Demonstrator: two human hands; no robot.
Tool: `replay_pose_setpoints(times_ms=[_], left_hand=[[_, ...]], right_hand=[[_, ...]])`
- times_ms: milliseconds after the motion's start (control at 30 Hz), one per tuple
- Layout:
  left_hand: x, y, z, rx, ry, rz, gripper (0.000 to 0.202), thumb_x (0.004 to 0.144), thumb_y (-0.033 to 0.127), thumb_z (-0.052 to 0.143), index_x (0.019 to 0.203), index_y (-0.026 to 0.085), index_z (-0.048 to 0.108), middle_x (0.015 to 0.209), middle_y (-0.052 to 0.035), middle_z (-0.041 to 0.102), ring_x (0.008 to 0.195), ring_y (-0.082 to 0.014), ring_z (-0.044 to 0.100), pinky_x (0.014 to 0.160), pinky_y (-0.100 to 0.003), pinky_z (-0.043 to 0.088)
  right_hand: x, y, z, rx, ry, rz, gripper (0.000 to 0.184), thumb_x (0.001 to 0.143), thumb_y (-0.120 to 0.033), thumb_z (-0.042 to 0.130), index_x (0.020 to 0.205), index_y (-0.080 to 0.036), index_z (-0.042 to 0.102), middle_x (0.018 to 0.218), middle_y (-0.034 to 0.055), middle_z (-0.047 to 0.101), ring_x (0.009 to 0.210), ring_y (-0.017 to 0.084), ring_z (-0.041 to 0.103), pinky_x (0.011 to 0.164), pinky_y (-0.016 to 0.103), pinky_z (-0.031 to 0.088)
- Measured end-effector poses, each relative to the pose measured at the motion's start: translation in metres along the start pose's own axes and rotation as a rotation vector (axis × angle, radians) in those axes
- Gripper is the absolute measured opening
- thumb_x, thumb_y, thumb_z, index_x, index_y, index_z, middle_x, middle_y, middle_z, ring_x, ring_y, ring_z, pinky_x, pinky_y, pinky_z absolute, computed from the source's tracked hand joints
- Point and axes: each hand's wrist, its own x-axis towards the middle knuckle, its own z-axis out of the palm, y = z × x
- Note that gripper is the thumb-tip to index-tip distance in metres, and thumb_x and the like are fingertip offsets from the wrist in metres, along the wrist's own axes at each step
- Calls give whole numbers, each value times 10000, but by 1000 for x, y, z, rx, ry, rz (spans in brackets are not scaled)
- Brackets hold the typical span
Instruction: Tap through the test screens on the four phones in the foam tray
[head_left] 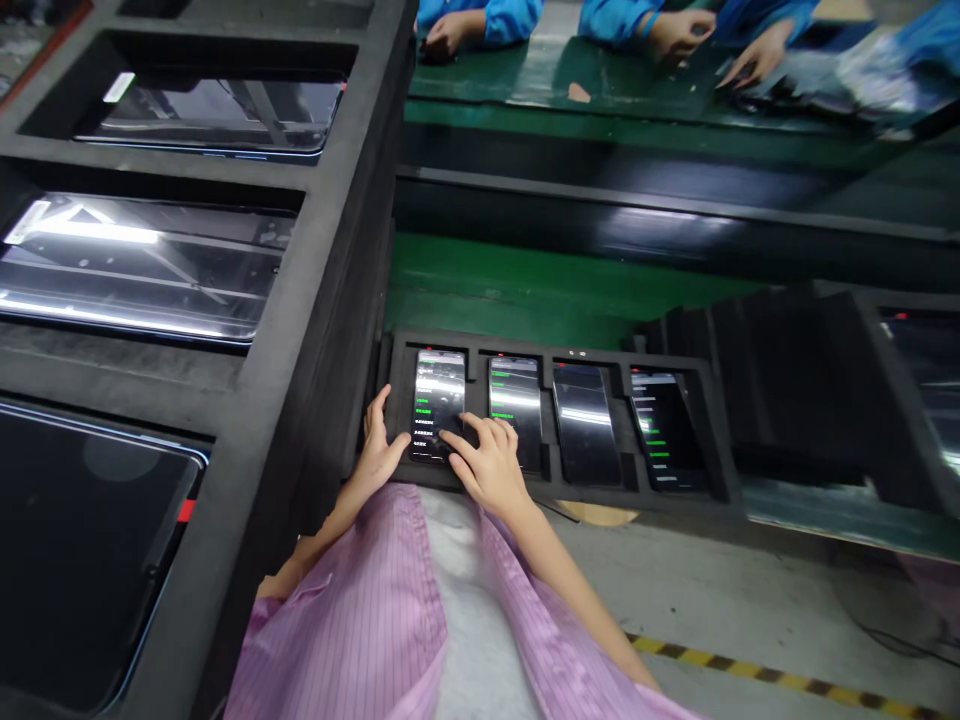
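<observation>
Several smartphones lie face up in the slots of a black foam tray (551, 489). The leftmost phone (435, 390) is lit, with lines of white and green text. My right hand (487, 462) is over its lower right corner, fingers spread, a fingertip at the screen. Past those fingers, a second phone (516, 385) also shows green text and is partly covered. A third phone (586, 425) has a dark screen, and a fourth phone (667, 430) shows text lines. At the tray's left edge rests my left hand (381, 445), thumb and fingers apart, holding nothing.
On the left, a tall stack of black foam trays (277, 330) holds larger-looking phones (150, 260). More black trays (802, 380) stand at right. Across the green bench (555, 80), people in blue sleeves work with their hands (679, 35). Yellow-black tape (750, 668) marks the floor.
</observation>
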Motion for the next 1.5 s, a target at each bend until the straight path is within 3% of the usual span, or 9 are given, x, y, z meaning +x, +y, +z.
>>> replay_pose_setpoints(times_ms=[467,800,1100,1500], left_hand=[[-3,-4,4,44,60,86,576,770,177,485,1323,247,340,1371,-77,380,1285,-217,326,1079,-432,231],[-4,-4,4,62,80,97,546,778,180,481,1307,236,354,1356,-89,393,1266,-220,345,1061,-435,259],[-4,-4,5,48,120,104,517,769,178,483,1276,241,400,1312,-79,446,1223,-216,403,1011,-409,331],[-5,-3,7,46,143,94,510,754,172,485,1256,236,416,1296,-83,466,1205,-221,424,978,-400,362]], right_hand=[[2,-2,-1,-45,-62,-39,309,881,-386,417,1081,-289,632,1183,56,551,1057,226,404,1007,451,205],[0,0,-3,-48,45,-45,342,907,-316,370,1156,-235,589,1201,26,598,1085,208,429,1022,408,185],[11,-2,-6,-65,-21,-80,349,912,-300,380,1211,-236,548,1193,12,612,1130,201,450,1043,417,152],[16,-1,1,-85,-62,-117,311,916,-277,383,1138,-225,594,1142,30,640,1098,204,502,1044,434,158]])
